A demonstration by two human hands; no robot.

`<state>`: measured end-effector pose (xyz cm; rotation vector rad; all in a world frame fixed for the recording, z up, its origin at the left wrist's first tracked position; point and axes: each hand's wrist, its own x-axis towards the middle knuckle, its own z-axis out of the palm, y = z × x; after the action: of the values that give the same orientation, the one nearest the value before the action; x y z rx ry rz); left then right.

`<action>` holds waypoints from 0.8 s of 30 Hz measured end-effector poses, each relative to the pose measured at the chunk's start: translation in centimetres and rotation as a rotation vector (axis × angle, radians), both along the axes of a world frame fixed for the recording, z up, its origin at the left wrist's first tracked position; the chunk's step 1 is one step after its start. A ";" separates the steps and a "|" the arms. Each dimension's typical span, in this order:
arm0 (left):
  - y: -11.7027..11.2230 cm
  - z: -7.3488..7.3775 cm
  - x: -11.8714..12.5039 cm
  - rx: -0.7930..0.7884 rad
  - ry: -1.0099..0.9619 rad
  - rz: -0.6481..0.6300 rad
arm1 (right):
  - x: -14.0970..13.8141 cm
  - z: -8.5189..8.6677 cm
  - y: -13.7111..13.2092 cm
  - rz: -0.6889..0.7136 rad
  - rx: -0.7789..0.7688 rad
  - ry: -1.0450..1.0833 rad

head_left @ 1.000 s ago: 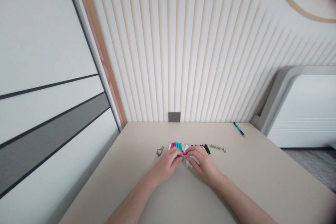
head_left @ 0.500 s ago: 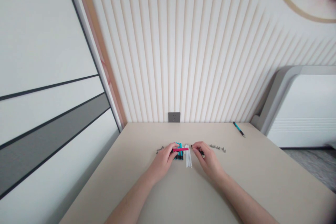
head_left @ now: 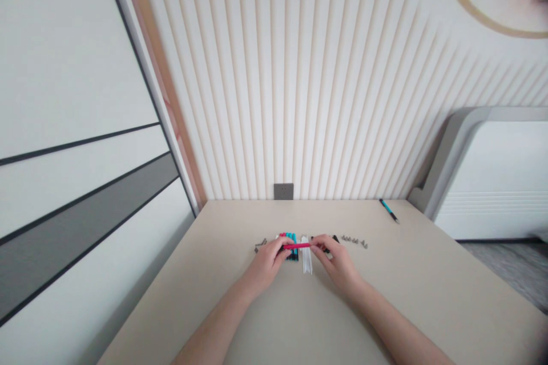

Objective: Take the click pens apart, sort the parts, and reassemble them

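Observation:
A red pen barrel lies level above the table, with my left hand closed around its left end. The thumb and fingertips of my right hand pinch at its right end and hide the tip. Any small part between those fingers is hidden. Under the barrel and left fingers sit several blue-and-black pen barrels in a row, with red ends beside them. Thin white refills form a bundle between my hands. Small black parts show behind my right hand.
Small grey pen tips run in a line to the right of my right hand. Dark metal clips lie left of my left hand. A blue-and-black pen rests near the table's back right edge. A socket is on the wall.
My right hand has moved slightly left, bringing its fingertips from a gap to the red barrel's right end. The small dark piece seen in those fingers is now hidden.

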<state>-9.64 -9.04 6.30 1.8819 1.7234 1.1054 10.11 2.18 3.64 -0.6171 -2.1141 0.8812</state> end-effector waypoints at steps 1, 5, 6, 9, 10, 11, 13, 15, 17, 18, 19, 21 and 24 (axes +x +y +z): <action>0.0 0.0 0.0 0.000 0.000 0.000 | 0.0 0.0 0.0 -0.002 -0.001 -0.002; -0.1 0.2 0.2 0.029 0.008 0.001 | 0.1 0.2 -0.2 0.013 -0.016 -0.009; -0.1 0.3 0.2 0.042 0.013 -0.002 | 0.2 0.2 -0.3 0.019 -0.023 -0.009; -0.1 0.4 0.3 0.068 0.035 -0.024 | 0.2 0.3 -0.4 0.025 -0.024 0.007; -0.1 0.4 0.4 0.070 0.050 -0.037 | 0.2 0.3 -0.5 0.018 -0.018 0.017; -0.2 0.3 0.4 0.070 0.071 -0.050 | 0.2 0.2 -0.5 0.005 -0.009 0.030; -0.2 0.1 0.4 0.072 0.129 -0.068 | 0.1 0.2 -0.5 -0.030 0.010 0.057; -0.2 -0.1 0.3 0.069 0.189 -0.073 | 0.0 0.4 -0.6 -0.056 0.018 0.077; -0.2 -0.3 0.3 0.069 0.233 -0.068 | 0.0 0.6 -0.7 -0.066 0.014 0.087; -0.1 -0.4 0.3 0.072 0.249 -0.063 | 0.0 0.7 -0.7 -0.068 0.011 0.091; -0.1 -0.5 0.3 0.079 0.262 -0.054 | 0.0 0.8 -0.8 -0.068 0.011 0.095; -0.1 -0.5 0.4 0.098 0.284 -0.032 | 0.1 1.0 -1.1 -0.064 0.020 0.104; 0.0 -0.4 0.3 0.125 0.300 -0.005 | 0.0 1.1 -1.3 -0.057 0.028 0.111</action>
<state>-9.31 -9.07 5.94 2.2231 1.8396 0.9900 10.07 0.87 4.71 -0.5977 -1.9969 0.8333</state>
